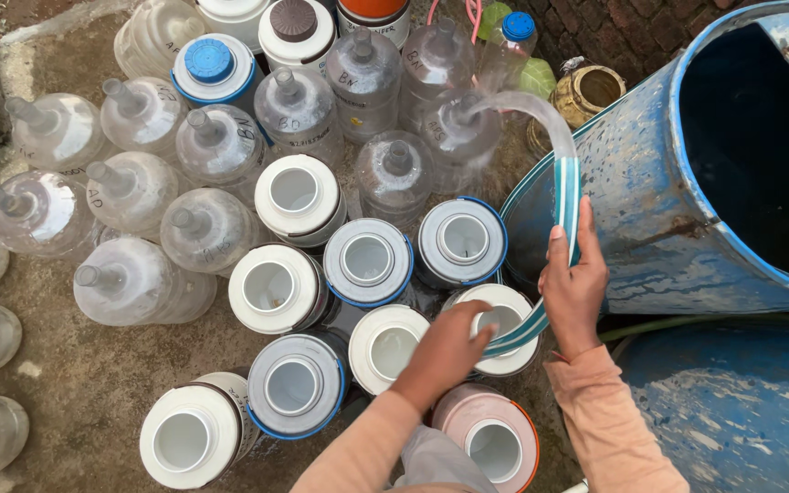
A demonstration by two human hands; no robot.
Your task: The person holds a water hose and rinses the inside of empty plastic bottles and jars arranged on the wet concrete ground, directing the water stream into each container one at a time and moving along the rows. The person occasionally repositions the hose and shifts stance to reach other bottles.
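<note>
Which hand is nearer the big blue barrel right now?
Right. The right hand grips the hose beside the blue barrel; the left hand is farther away, over a white jug.

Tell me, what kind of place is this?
Probably an outdoor water-filling spot: many clear water jars stand on rough ground, big blue drums sit alongside, and the right hand holds a hose.

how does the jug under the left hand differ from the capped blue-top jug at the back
The jug under the left hand has an open mouth and a white top; the capped jug is closed with a blue cap and has a blue-rimmed top. The near jug has the striped hose at its mouth, gripped by both hands, the right hand higher up; the capped jug stands untouched. Both are upright, round and wide-topped.
</note>
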